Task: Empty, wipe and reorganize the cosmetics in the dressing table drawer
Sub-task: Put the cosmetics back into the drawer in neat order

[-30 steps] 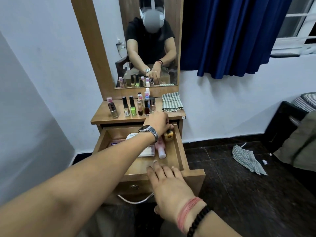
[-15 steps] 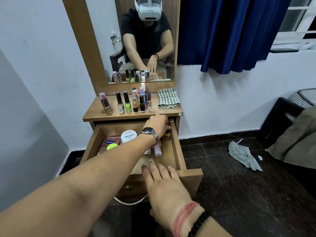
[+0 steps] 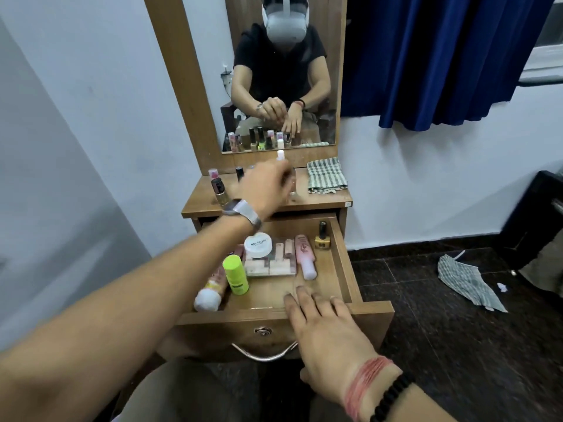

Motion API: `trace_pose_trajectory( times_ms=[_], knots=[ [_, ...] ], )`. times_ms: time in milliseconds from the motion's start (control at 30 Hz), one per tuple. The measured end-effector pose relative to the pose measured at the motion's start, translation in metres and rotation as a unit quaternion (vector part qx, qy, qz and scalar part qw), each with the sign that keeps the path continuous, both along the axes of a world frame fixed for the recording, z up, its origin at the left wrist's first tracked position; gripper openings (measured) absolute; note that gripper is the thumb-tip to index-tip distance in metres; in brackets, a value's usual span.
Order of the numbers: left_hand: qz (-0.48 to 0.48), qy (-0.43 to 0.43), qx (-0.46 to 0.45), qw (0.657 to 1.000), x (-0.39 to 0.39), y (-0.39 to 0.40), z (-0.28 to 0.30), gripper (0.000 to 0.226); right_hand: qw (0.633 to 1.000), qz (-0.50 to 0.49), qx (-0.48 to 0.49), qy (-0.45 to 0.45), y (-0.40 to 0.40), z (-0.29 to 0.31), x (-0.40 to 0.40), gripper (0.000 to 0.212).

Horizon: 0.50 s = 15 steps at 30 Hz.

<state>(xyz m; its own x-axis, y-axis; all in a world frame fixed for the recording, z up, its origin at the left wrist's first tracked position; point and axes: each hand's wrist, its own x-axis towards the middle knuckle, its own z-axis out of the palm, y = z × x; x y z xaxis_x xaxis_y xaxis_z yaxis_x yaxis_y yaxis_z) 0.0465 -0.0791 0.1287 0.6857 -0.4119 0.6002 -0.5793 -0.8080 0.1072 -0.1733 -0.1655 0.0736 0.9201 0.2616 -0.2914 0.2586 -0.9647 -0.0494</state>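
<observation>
The wooden drawer (image 3: 344, 263) stands pulled out. Inside lie a white nail-polish-remover jar (image 3: 258, 245), a clear case (image 3: 274, 264), a pink tube (image 3: 304, 255), a green-capped bottle (image 3: 235, 274), a white-capped tube (image 3: 210, 292) and an upright yellow nail polish (image 3: 322, 239). My left hand (image 3: 268, 187) hovers blurred over the tabletop (image 3: 320, 201) with fingers curled, and it hides most of the bottles standing there. Whether it holds anything cannot be made out. My right hand (image 3: 329, 330) rests flat on the drawer's front edge, fingers spread.
A folded striped cloth (image 3: 326, 175) lies at the tabletop's right. Small bottles (image 3: 220, 191) stand at its left. The mirror (image 3: 280, 86) rises behind. A second cloth (image 3: 469, 281) lies on the dark floor to the right, near black furniture (image 3: 536, 214).
My left hand has risen out of the drawer's back right corner to above the tabletop bottles. The yellow nail polish it covered now shows. My right hand stays on the drawer front.
</observation>
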Motion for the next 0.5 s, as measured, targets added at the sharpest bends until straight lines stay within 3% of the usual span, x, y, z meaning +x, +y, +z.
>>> trace_pose_trajectory(
  times_ms=[100, 200, 333, 500],
  knots=[
    [0.064, -0.031, -0.046, 0.996, 0.023, 0.041, 0.031, 0.018, 1.000, -0.001, -0.004, 0.006, 0.001, 0.000, 0.000, 0.081],
    [0.129, 0.033, 0.025, 0.991, 0.039, 0.065, 0.036, 0.030, 1.000, -0.004, -0.004, 0.016, 0.002, 0.002, 0.001, 0.084],
    [0.135, 0.104, 0.078, 0.982, 0.049, 0.076, 0.027, 0.028, 1.000, -0.005, 0.000, 0.027, 0.002, 0.003, 0.003, 0.088],
    [0.121, 0.101, 0.097, 0.983, 0.052, 0.076, 0.023, 0.027, 0.999, -0.007, 0.014, 0.030, 0.002, 0.004, 0.005, 0.082]
  ],
)
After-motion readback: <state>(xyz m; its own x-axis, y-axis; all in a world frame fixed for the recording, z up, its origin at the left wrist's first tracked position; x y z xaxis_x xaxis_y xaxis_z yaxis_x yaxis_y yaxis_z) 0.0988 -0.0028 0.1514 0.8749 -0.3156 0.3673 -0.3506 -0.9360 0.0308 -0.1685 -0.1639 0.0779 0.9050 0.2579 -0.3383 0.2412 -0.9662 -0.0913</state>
